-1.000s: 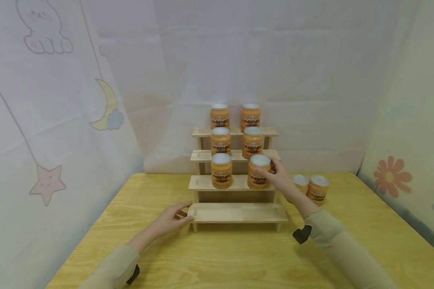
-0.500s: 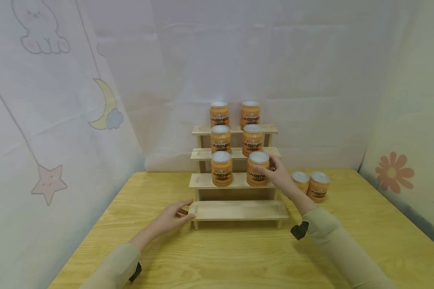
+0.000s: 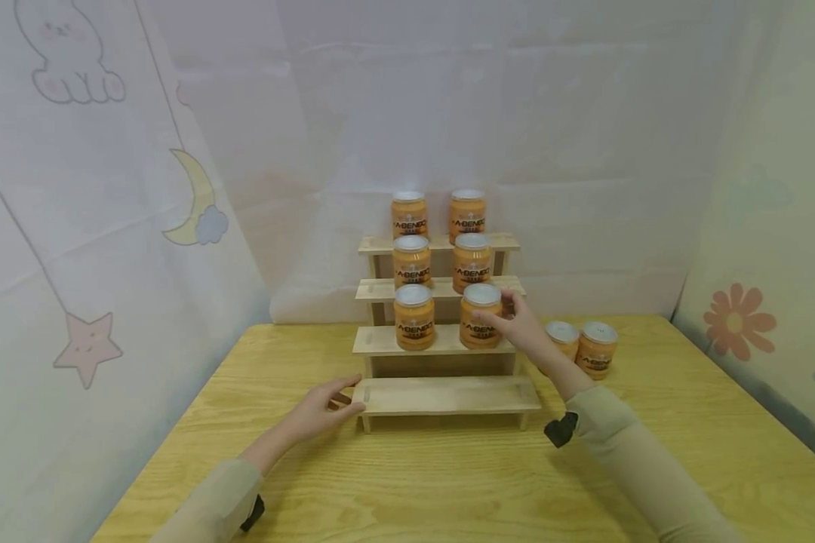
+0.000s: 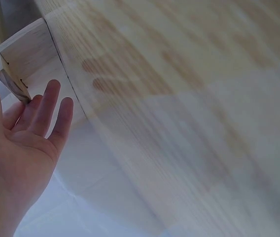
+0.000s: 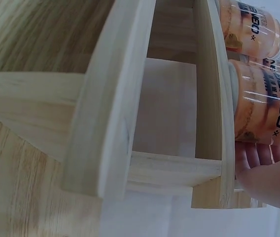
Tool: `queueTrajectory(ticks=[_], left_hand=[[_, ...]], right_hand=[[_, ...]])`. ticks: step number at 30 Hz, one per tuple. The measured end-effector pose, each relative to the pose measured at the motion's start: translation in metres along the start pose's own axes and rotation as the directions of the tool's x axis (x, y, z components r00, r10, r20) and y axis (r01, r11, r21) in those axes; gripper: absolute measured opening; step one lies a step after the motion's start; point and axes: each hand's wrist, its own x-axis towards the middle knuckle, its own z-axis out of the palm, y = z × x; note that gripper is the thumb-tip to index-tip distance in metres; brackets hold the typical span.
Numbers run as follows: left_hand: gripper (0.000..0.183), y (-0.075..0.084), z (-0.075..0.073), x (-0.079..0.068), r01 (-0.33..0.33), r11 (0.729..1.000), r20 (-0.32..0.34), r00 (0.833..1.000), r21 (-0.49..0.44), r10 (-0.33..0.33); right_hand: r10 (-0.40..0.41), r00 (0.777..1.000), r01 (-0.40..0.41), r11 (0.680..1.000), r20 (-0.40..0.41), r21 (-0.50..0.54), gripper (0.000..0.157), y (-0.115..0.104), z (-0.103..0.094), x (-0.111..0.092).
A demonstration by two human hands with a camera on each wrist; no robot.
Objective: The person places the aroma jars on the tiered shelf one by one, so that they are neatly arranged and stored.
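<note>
A four-step wooden display stand [image 3: 441, 397] stands on the table. My left hand [image 3: 319, 411] pinches the left end of its lowest step; in the left wrist view the hand's thumb and index finger meet the board's end, while the other fingers extend off it. On the second step from the bottom, at the right, my right hand [image 3: 519, 328] grips an orange can [image 3: 477, 320] with a silver lid from its right side. In the right wrist view this can [image 5: 261, 106] stands at the step's edge. A matching can [image 3: 414, 320] stands to its left.
Two cans stand on each of the upper two steps, such as the top left can [image 3: 408, 215]. Two more cans [image 3: 596, 353] stand on the table [image 3: 407, 483] right of the stand, partly behind the right forearm. Printed cloth [image 3: 550, 136] hangs behind.
The right hand has shifted the gripped can slightly left along its step. My left hand keeps its place on the lowest step. The head view has tilted a little.
</note>
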Motion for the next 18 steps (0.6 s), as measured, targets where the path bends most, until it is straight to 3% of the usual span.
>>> queueTrajectory(ticks=[11,18], left_hand=[[0.065,-0.0003,-0.0009,-0.0003,-0.004,1.0,0.009,1.0,-0.015,0.004],[0.065,-0.0019,-0.0002,-0.0004,-0.006,1.0,0.005,1.0,-0.003,0.006]], right_hand=[[-0.038,0.999,0.038,0.999,-0.013,0.001,0.07,0.0015,0.0023,0.0017],[-0.066,0.998,0.067,0.995,-0.016,0.067,0.063,0.0058,0.0045,0.0045]])
